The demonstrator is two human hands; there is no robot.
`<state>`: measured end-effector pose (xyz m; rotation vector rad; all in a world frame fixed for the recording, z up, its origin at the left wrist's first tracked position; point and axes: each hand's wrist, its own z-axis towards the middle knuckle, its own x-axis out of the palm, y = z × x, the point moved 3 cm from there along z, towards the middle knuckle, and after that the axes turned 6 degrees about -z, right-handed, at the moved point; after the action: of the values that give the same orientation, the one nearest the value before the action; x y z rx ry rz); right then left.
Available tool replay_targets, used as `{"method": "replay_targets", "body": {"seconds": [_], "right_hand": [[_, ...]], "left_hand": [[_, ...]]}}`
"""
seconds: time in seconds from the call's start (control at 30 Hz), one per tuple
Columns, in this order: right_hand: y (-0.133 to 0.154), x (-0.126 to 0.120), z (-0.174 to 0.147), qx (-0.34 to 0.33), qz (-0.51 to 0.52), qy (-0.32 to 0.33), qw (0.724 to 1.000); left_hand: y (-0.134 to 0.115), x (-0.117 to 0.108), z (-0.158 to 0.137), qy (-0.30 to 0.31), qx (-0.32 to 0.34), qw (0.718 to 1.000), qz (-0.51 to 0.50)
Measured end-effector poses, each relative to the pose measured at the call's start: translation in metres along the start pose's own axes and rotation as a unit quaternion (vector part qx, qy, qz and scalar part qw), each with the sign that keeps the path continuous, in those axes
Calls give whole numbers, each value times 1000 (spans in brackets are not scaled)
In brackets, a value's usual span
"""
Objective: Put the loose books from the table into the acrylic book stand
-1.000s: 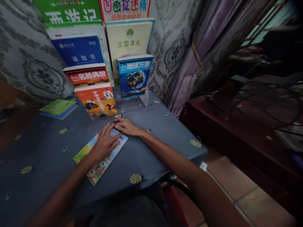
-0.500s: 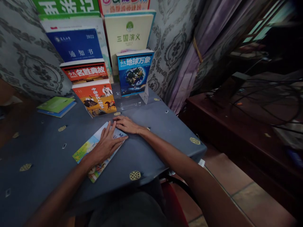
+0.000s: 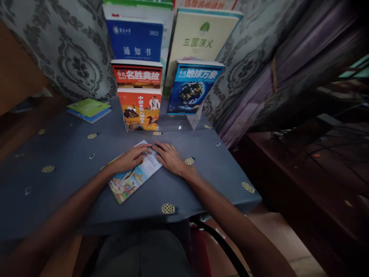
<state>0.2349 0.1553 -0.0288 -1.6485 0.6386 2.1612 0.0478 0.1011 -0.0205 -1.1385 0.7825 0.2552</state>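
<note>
A thin illustrated book (image 3: pixel 135 180) lies flat and slanted on the dark blue tablecloth (image 3: pixel 196 196). Across its upper left part rests my left hand (image 3: pixel 131 158), fingers stretched toward the book's top corner and covering part of the cover. My right hand (image 3: pixel 170 158) lies palm down at the book's right upper edge, its fingers spread and touching that edge. The fingertips of both hands come close together near the top corner. Neither hand is wrapped round anything.
A clear stand holds several upright books behind my hands, among them an orange one (image 3: pixel 140 109) and a blue one with a globe (image 3: pixel 193 89). Green and blue booklets (image 3: pixel 89 109) lie at the back left. A patterned curtain (image 3: pixel 77 57) hangs behind. Right stands a dark red cabinet (image 3: pixel 276 165).
My left hand has shifted toward the book's upper left, uncovering more of its cover. My right hand has slid along the right upper edge. The camera view has turned left.
</note>
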Motion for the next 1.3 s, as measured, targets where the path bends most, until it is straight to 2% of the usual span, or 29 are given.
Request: {"method": "replay_targets", "body": {"seconds": [0.23, 0.43, 0.53, 0.77, 1.07, 1.2, 1.3], "right_hand": [[28, 1, -27, 16, -114, -88, 989], [55, 2, -57, 0, -98, -102, 990], [69, 3, -65, -2, -76, -87, 993], [103, 3, -75, -27, 12, 6, 1000], [145, 4, -80, -100, 40, 47, 993], [160, 3, -76, -144, 56, 49, 987], [165, 3, -70, -179, 66, 55, 980]], "left_hand": [[11, -1, 1, 9, 18, 1000, 8], [12, -1, 0, -2, 35, 999, -4], [14, 0, 1, -4, 41, 999, -18], [14, 0, 0, -12, 35, 998, -50], [13, -3, -2, -18, 13, 996, -88], [15, -6, -2, -33, -2, 987, -158], [18, -10, -2, -42, -31, 966, -252]]}}
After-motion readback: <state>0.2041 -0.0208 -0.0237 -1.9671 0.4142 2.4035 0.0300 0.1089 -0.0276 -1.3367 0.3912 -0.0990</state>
